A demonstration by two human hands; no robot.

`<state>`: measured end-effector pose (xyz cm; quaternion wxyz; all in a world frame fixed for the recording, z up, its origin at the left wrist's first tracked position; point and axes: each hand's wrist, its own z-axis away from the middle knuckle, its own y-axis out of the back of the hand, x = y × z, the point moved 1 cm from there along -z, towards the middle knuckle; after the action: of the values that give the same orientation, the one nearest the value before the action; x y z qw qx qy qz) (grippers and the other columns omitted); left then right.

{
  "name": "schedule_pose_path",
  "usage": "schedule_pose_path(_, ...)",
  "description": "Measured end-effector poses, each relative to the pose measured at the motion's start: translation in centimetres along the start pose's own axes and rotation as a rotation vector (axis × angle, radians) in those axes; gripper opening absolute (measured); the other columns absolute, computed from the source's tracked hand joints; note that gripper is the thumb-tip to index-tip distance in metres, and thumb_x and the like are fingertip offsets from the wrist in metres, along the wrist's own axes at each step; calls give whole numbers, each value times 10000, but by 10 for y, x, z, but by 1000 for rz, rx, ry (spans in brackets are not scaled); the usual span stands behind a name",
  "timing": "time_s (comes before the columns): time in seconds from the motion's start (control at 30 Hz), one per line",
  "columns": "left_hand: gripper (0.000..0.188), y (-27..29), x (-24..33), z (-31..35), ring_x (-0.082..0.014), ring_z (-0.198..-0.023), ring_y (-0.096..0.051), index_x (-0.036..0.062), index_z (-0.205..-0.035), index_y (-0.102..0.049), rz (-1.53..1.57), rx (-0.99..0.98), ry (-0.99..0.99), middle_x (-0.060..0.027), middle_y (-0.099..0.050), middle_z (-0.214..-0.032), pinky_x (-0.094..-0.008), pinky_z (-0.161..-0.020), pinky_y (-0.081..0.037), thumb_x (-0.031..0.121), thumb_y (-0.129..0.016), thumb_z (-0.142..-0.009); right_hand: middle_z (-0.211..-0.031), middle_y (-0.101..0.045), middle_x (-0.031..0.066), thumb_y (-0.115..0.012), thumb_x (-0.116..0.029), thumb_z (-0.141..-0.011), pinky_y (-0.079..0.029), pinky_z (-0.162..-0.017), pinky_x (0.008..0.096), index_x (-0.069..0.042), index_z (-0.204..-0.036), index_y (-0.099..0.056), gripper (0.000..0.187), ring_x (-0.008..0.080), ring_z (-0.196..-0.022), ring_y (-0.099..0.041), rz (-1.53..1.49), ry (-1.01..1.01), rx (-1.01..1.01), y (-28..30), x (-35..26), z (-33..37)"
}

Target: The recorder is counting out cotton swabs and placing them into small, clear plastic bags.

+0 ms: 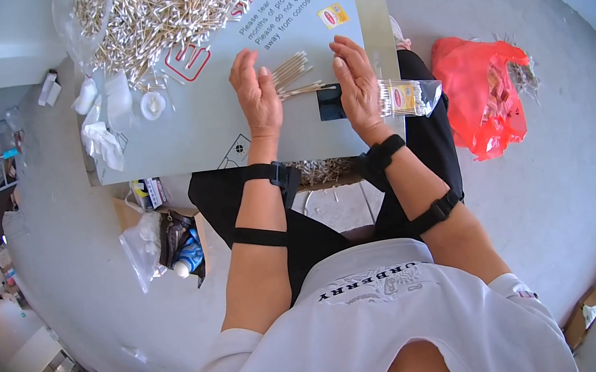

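Observation:
A small bunch of cotton swabs (pixel 292 70) lies on the grey table sheet (pixel 175 155) between my hands. My left hand (pixel 257 100) stands on edge at the bunch's left side, fingers stretched out and empty. Facing it from the other side, my right hand (pixel 358 87) is open too, its fingers extended upward. A few swabs stick out toward the gap beside a dark square (pixel 330 105) on the table. Just right of my right wrist rests a clear bag of swabs (pixel 409 97) with a yellow label.
A large heap of loose swabs (pixel 158 12) in clear plastic covers the far left. Near it are a small round white tub (pixel 153 105) and crumpled white tissue (pixel 102 146). Yellow labels (pixel 333 16) lie farther back. On the floor sit a red plastic bag (pixel 480 96) and an open box (pixel 184 236).

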<state>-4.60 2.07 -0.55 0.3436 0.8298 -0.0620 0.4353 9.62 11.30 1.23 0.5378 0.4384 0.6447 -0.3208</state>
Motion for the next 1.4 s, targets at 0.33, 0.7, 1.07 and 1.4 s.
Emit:
schedule_pose_path(0.33, 422, -30, 17, 2, -226, -1231, -479, 7, -1314, -503, 381, 34, 142, -134, -551, -1295, -354, -1062, -343, 295, -422, -1017, -1332, -525, 181, -486, -219, -1002, -336, -1070, 340, 39, -1254, -549, 366, 280, -1261, -475, -188, -61, -105, -33, 32, -21)
schedule_pose_path(0.7, 610, -2, 25, 30, -339, -1386, -303, 17, -1388, -398, -399, -165, -164, -192, -357, -1472, -504, -1127, -229, 256, -629, -878, -1245, -574, 136, -524, -286, -994, -412, -1050, 320, 57, -1266, -543, 438, 201, -1172, -531, -576, -359, -46, -7, 27, -26)
schedule_pose_path(1.07, 712, 2, 26, 29, -324, -1453, -156, 21, -1484, -250, -637, -476, -146, -184, -205, -1557, -539, -1153, -104, 407, -508, -945, -1278, -563, 122, -498, -301, -1003, -403, -1066, 303, 59, -1259, -550, 444, 190, -1198, -523, -342, -269, -109, -11, 24, -24)
schedule_pose_path(1.4, 424, -24, 12, 1, -249, -1255, -469, -12, -1353, -455, 308, 47, 134, -167, -513, -1346, -351, -1075, -329, 250, -402, -1024, -1168, -628, 175, -516, -241, -991, -439, -948, 304, 44, -1191, -583, 355, 247, -1103, -585, -98, -26, -228, -35, 27, -50)
